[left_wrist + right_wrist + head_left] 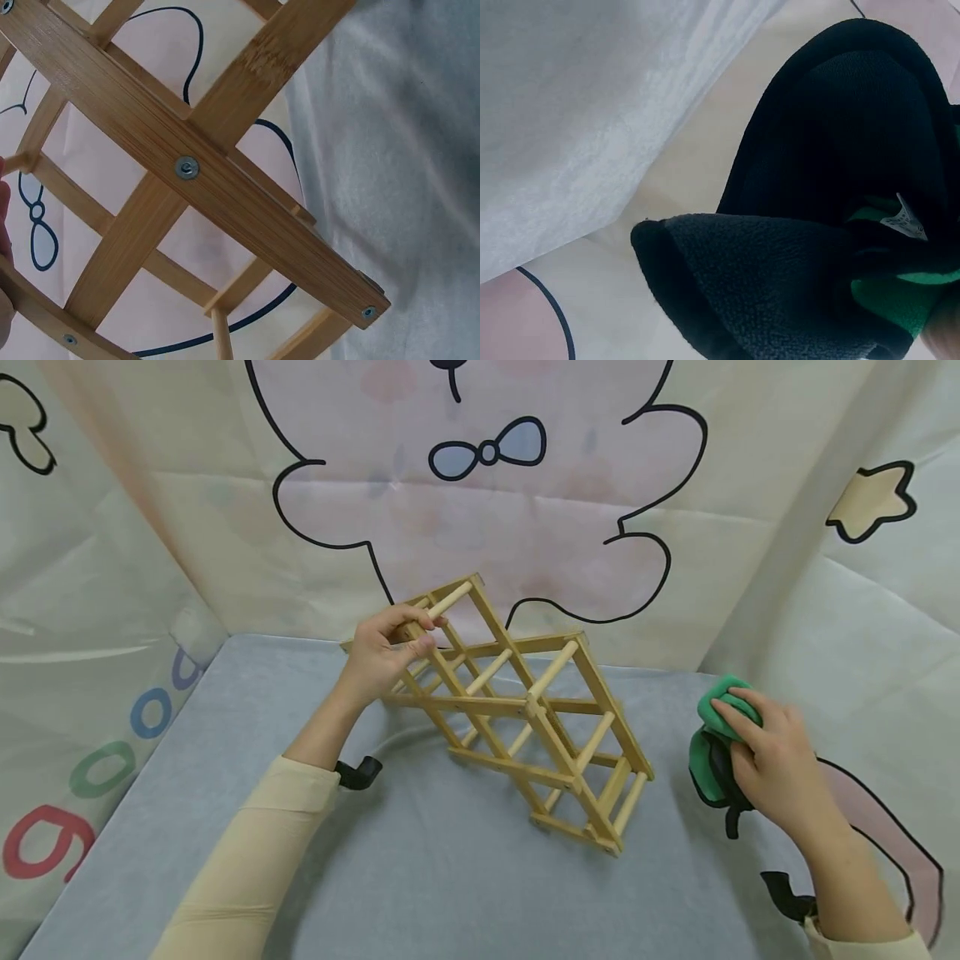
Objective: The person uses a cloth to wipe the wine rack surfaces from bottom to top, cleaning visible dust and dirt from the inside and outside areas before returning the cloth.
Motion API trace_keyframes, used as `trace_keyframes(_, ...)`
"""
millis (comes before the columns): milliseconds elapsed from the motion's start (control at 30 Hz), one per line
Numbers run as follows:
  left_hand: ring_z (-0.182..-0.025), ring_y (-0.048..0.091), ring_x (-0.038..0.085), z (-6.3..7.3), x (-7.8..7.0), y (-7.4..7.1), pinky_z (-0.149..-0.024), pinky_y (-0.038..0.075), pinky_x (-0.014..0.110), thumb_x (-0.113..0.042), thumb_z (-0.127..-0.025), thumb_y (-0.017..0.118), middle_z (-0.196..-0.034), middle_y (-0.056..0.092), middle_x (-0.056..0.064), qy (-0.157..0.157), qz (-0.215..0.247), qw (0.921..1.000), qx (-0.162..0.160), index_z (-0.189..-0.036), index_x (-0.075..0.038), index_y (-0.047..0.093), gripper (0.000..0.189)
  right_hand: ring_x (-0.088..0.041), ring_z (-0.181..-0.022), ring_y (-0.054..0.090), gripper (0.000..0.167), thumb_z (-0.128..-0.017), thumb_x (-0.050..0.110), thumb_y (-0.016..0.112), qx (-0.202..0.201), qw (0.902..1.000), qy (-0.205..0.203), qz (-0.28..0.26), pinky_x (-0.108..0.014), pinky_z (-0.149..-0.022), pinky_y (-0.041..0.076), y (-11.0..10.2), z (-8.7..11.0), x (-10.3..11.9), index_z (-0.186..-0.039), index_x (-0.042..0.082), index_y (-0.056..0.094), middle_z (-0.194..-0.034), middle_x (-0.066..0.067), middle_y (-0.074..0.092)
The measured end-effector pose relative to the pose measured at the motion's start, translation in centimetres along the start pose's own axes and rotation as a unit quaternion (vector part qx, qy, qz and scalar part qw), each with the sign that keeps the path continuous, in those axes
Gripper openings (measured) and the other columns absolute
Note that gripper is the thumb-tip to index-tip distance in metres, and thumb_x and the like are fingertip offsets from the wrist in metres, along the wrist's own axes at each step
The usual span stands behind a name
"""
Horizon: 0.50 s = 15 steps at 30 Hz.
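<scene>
My left hand (pixel 378 656) grips the upper left part of a wooden wine rack (pixel 552 670), fingers over a top rail and thumb against a slat. Crossed slats and round dowels make up the rack, which is tilted, its lower right end toward me. Up close in the left wrist view, a long slat of the rack (pixel 262 226) shows metal screws. Off to the right, my right hand (pixel 780 760) holds a folded green and black fleece mitt (pixel 731 695), apart from the rack. The mitt (pixel 757 270) shows its dark lining and a white tag in the right wrist view.
A blue-grey cloth (pixel 450 893) covers the table. Printed fabric walls stand at the back and both sides, the back one with a blue bow (pixel 487 452). Black camera mounts (pixel 360 773) sit at the wrists.
</scene>
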<state>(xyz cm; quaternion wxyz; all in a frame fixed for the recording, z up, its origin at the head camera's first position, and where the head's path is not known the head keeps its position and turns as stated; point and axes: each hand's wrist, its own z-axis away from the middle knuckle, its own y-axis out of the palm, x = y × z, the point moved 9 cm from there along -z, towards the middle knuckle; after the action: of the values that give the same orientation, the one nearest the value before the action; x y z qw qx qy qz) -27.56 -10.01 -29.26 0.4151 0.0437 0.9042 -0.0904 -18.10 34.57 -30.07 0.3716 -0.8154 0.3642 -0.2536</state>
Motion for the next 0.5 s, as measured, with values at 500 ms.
trace_keyframes(500,-0.094,0.063,0.012,-0.4,2.1,-0.3,-0.081,0.05,0.027,0.015,-0.094,0.067,-0.118,0.07,0.03,-0.046,-0.024,0.9986,0.008,-0.104,0.01,0.069,0.01,-0.058,-0.115,0.05,0.056,-0.078,-0.017,0.053,0.016,0.9994,0.0,-0.031,-0.058,-0.09,0.037,1.5,2.5,1.9,-0.13,-0.005,0.069,-0.139,-0.031,0.056)
